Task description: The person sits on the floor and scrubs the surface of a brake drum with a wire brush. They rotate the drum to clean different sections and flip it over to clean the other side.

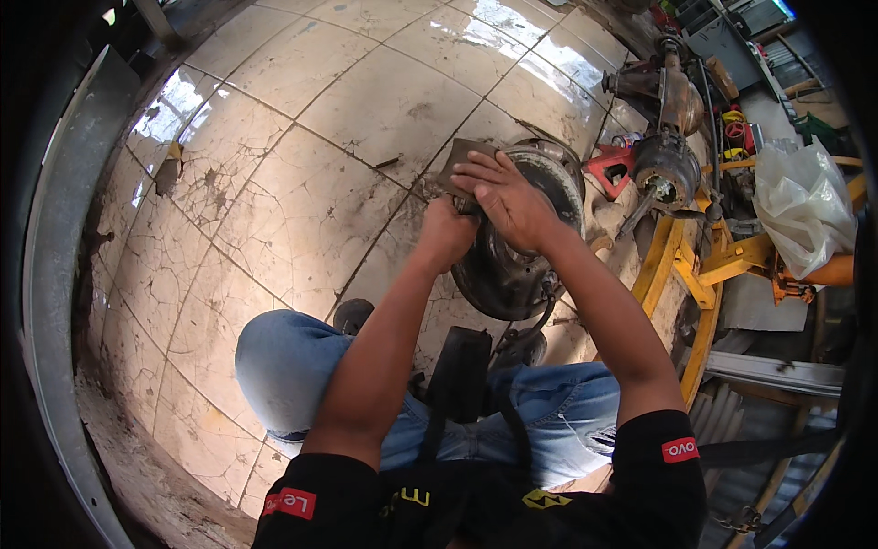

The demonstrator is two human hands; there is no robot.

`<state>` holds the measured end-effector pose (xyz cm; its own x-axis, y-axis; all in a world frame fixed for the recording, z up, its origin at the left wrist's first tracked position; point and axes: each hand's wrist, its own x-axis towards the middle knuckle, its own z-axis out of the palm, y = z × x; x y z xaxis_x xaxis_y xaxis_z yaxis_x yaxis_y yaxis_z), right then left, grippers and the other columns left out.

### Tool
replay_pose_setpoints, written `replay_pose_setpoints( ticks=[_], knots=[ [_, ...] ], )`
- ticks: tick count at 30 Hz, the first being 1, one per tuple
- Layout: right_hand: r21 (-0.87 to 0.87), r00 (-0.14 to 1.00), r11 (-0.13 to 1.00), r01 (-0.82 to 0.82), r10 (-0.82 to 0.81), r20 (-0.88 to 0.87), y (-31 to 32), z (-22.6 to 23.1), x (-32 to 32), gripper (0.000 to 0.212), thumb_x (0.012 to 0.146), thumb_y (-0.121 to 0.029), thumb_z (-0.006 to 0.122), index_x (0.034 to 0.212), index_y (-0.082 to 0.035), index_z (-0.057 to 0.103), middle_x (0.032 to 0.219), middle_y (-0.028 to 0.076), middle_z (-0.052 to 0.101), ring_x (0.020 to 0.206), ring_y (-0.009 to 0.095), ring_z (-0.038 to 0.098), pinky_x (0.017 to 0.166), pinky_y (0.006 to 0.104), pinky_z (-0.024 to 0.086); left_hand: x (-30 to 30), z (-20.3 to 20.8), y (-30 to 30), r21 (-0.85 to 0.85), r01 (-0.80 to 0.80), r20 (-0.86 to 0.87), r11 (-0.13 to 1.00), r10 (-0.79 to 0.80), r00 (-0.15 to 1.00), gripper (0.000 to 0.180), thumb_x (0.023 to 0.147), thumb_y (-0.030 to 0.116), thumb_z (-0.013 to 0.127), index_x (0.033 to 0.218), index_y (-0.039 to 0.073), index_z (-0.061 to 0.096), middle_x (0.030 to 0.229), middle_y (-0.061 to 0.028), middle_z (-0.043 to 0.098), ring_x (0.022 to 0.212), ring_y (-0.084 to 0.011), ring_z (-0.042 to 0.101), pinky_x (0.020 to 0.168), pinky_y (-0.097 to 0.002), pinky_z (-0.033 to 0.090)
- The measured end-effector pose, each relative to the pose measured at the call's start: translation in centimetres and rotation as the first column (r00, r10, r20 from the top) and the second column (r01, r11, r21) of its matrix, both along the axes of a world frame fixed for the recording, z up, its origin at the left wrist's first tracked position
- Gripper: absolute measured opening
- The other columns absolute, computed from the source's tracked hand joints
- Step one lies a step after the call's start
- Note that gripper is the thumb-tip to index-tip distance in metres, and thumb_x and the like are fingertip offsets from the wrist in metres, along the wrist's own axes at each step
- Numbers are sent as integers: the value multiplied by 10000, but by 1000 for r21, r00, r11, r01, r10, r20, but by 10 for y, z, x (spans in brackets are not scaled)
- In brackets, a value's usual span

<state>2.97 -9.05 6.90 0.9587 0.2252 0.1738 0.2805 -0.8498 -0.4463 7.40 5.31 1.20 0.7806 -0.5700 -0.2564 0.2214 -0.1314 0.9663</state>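
A round, dark metal wheel-brake assembly [508, 274] with a worn pale rim stands on the tiles between my knees. At its upper left edge is a curved brown plate [465, 156] that looks like a brake shoe. My right hand [503, 194] lies across this plate with its fingers stretched out. Just below and left, my left hand [445, 233] is closed in a fist. A dark end shows at the fist's right side, but most of what it grips is hidden. A black hose or cable [549, 311] runs from the assembly's lower right.
A greasy axle housing [672, 110] lies at the upper right, beside a red stand [610, 169]. Yellow metal frames [695, 274] and a clear plastic bag [805, 206] are on the right. A metal beam [69, 274] borders the cracked tile floor [311, 183] at left.
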Motion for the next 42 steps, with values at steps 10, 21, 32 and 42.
replay_pose_setpoints(
  ticks=[10, 21, 32, 42],
  knots=[
    [-7, 948, 955, 298, -295, 119, -29, -14, 12, 438, 1008, -294, 297, 1188, -49, 612, 1251, 135, 582, 1272, 317, 443, 1128, 467, 239, 2, 3, -9, -132, -15, -219, 991, -14, 976, 292, 775, -14, 583, 1064, -31, 610, 866, -97, 660, 740, -166, 617, 655, -314, 499],
    [-35, 976, 988, 153, -146, 164, -9, -7, 22, 394, 988, -225, 312, 1109, -43, 639, 1169, 165, 616, 1188, 341, 504, 1088, 468, 290, 3, -8, -4, -100, -31, -52, 994, 26, 998, 254, 771, 15, 587, 1017, -38, 628, 865, -101, 665, 749, -173, 613, 655, -335, 496],
    [-23, 936, 938, 347, -345, 65, -16, -4, 22, 438, 989, -270, 301, 1237, -46, 584, 1342, 142, 531, 1345, 319, 376, 1148, 463, 201, 7, -3, -7, -168, -36, -153, 985, 10, 988, 294, 771, 10, 594, 1061, -36, 610, 852, -107, 657, 712, -165, 610, 621, -322, 501],
    [-66, 972, 971, 231, -234, -38, -8, -11, -2, 471, 1011, -302, 273, 1308, -45, 533, 1420, 144, 454, 1378, 344, 314, 1136, 481, 212, 4, 1, -7, -91, -39, -127, 995, 28, 992, 284, 785, 18, 591, 1062, -43, 614, 905, -103, 662, 767, -187, 624, 671, -354, 504]
  ],
)
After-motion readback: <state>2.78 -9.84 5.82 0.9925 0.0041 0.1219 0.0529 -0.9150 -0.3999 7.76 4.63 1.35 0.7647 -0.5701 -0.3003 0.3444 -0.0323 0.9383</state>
